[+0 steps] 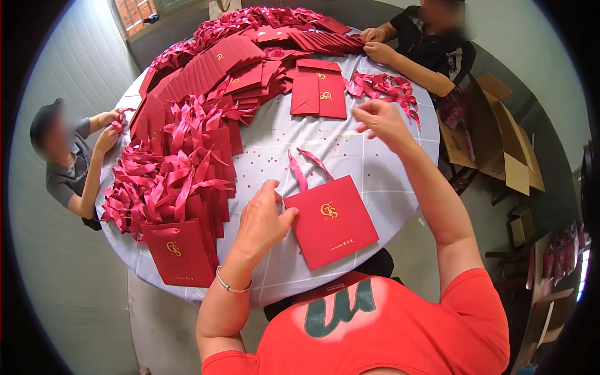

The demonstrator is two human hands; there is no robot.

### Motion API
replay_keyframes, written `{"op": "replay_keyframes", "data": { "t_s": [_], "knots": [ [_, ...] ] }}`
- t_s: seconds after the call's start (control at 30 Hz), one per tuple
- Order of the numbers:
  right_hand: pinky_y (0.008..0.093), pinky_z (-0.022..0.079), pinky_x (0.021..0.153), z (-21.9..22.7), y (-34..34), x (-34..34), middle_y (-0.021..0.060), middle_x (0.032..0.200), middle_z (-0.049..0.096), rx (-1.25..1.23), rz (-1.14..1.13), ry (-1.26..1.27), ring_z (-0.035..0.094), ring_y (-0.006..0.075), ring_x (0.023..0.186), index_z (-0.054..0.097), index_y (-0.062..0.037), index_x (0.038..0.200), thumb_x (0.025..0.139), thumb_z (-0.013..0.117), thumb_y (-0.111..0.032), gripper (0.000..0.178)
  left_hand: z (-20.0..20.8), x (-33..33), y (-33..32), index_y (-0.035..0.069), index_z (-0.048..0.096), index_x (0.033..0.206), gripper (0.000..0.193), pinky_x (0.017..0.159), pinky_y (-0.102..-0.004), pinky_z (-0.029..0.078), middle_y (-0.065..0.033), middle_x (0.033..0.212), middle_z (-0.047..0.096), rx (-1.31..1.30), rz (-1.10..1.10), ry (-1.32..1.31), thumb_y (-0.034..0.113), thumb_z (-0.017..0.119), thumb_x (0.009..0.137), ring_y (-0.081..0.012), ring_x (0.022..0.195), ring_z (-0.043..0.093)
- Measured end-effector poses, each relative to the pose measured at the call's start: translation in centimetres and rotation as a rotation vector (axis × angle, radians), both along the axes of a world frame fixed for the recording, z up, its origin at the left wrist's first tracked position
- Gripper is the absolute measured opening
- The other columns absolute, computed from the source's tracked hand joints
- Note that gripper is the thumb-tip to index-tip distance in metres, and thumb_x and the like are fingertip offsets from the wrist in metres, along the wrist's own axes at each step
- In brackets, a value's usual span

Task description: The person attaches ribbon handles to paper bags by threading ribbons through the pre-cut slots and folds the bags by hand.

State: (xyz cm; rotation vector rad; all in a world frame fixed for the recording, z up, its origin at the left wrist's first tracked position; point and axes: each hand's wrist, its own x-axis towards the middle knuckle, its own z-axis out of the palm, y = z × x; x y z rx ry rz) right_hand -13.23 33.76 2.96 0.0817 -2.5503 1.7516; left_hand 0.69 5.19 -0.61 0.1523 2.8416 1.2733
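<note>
Red shirt (pixel 406 331) cloth covers the near edge; at far left, a co-worker (pixel 69 178) fingers pink ribbon (pixel 118 126) beside a heap of red bags (pixel 222 150) with pink handles (pixel 165 184). Next, the left hand (pixel 259 219) has its thumb and fingers apart, the thumb at the left edge of one red bag (pixel 333 228), though I cannot tell whether it touches; that bag is on the pale tablecloth (pixel 269 281), between the hands, its ribbon handles (pixel 297 172) pointing away. Farther right, the right hand (pixel 382 124) is raised over the cloth with bent fingers apart, and beyond it are loose ribbons (pixel 390 89), a second co-worker (pixel 428 53) and open cardboard boxes (pixel 497 134).
</note>
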Motion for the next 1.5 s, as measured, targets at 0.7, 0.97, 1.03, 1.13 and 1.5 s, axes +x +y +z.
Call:
{"op": "replay_keyframes", "data": {
  "t_s": [0.7,0.97,1.03,1.13,1.5],
  "knots": [
    [0.0475,0.053,0.077,-7.6,9.7,-5.9,0.0192,0.090,0.069,0.852,-0.316,0.307,0.068,0.0375,0.085,0.072,-0.0039,0.089,0.080,0.066,-0.016,0.016,-0.3,0.2,-0.1,-0.004,0.062,0.099,0.018,0.062,-0.0317,0.052,-0.0144,0.095,0.064,0.370,-0.010,-0.128,0.001,0.061,0.081,-0.0169,0.067,0.065],
    [0.0274,0.050,0.059,-2.6,5.4,3.4,0.0046,0.080,0.068,0.085,0.098,-0.187,0.063,0.0129,0.067,0.070,-0.0002,0.099,0.081,0.070,-0.008,0.019,-0.1,-0.1,-0.3,0.000,0.064,0.094,0.016,0.084,-0.0435,0.049,-0.0182,0.098,0.063,-0.172,0.024,0.451,0.004,0.065,0.078,-0.0371,0.094,0.060],
    [0.0275,0.051,0.062,-3.4,4.8,4.1,0.0060,0.087,0.068,0.267,0.167,0.043,0.064,0.0142,0.071,0.070,-0.0027,0.101,0.081,0.069,-0.006,0.021,-0.1,-0.4,0.3,-0.001,0.064,0.095,0.019,0.089,-0.0435,0.047,-0.0176,0.103,0.063,-0.146,-0.099,0.599,0.003,0.066,0.076,-0.0364,0.100,0.060],
    [0.0311,0.054,0.072,-4.0,3.2,4.9,0.0088,0.106,0.064,0.453,0.226,0.339,0.066,0.0211,0.082,0.071,-0.0096,0.107,0.081,0.067,-0.003,0.027,0.2,-0.5,1.3,0.000,0.064,0.098,0.024,0.094,-0.0434,0.046,-0.0174,0.107,0.064,-0.136,-0.251,0.616,0.002,0.067,0.075,-0.0353,0.105,0.060],
    [0.0408,0.048,0.089,-3.3,0.8,6.2,0.0131,0.109,0.064,0.672,0.414,0.698,0.060,0.0321,0.104,0.065,-0.0048,0.085,0.075,0.070,-0.003,0.011,-0.3,0.5,1.3,0.002,0.063,0.087,0.016,0.087,-0.0402,0.046,-0.0117,0.091,0.063,-0.200,-0.359,0.636,0.004,0.068,0.072,-0.0302,0.094,0.060]
  ]
}}
